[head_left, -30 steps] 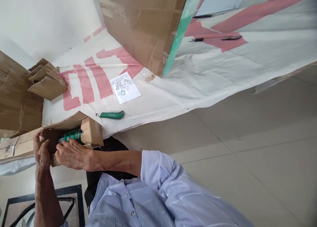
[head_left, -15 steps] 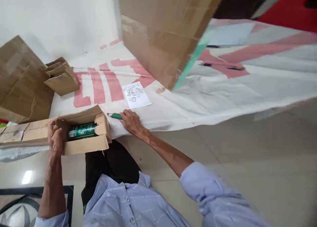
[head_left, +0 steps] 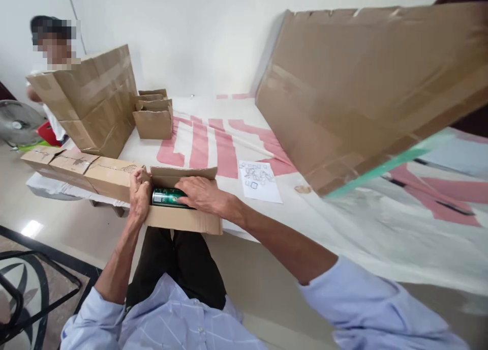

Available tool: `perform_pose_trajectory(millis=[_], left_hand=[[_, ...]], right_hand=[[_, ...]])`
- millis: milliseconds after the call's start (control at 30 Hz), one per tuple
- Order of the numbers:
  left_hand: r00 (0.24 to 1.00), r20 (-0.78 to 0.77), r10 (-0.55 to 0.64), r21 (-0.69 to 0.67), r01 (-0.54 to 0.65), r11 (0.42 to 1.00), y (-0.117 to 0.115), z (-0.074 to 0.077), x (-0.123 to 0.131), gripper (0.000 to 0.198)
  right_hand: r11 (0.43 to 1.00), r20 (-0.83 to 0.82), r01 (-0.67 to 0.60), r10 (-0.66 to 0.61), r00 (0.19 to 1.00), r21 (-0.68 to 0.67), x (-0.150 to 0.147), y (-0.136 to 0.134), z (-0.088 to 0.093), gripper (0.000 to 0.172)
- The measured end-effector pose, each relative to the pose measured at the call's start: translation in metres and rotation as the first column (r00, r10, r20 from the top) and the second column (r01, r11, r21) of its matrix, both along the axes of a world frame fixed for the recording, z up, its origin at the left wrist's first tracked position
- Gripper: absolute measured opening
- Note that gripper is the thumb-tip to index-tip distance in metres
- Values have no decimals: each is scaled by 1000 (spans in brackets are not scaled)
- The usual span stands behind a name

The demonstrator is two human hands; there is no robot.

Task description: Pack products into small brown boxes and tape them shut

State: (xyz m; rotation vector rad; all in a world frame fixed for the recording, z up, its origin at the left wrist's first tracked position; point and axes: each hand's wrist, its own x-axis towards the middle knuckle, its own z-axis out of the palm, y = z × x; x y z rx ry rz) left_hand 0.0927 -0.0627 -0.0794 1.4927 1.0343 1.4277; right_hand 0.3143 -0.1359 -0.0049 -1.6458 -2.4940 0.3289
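A narrow cardboard box (head_left: 183, 222) lies open at the table's front edge, its long flaps raised. Inside it a green can (head_left: 163, 196) rests on its side, partly covered. My left hand (head_left: 140, 195) is closed on the box's left end, fingers bent over the cardboard. From the right, my right hand (head_left: 200, 193) reaches over the box opening, its fingers bent down onto the can's right part. Some of its fingertips are hidden inside the box. The green-handled utility knife does not show now.
Closed cardboard boxes (head_left: 91, 174) extend leftward in a row. Behind them are a large carton (head_left: 110, 103) and a cardboard divider (head_left: 152, 124). A printed sheet (head_left: 261, 182) lies right of my hand. A big tilted carton (head_left: 366, 95) stands beyond it; a person (head_left: 57, 50) is at far left.
My right hand has left the utility knife's place on the table and moved over the open box onto the can. My left hand still grips the box. The view has swung left.
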Motion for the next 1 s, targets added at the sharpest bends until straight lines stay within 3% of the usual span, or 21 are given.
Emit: perform_pose_trajectory(millis=[133,367,533,700,900,1000], left_hand=[[999,18,40,-60,-38,997,-2,-5,4,47],[1000,-5,2,-36,-2,999,-12,0,5,42],[996,-59,-60,39,63,997,-9,4,5,49],[993,-104,-58,100,69,993,-6,9,3,41],[989,-142,-44,184,70,980,-10,23,4,33],[985,-168,-31,224,69,972,-10,32,10,32]], right_hand=[[981,229,22,23,973,-194,-9,17,-7,25],[959,371,26,83,925,-281,-21,27,-11,29],[959,278,12,70,958,-282,-21,20,-12,29],[968,174,33,11,985,-248,-14,12,-11,26],[999,53,38,-36,998,-39,4,7,-12,50],[1000,13,31,-31,999,-7,12,8,-8,60]])
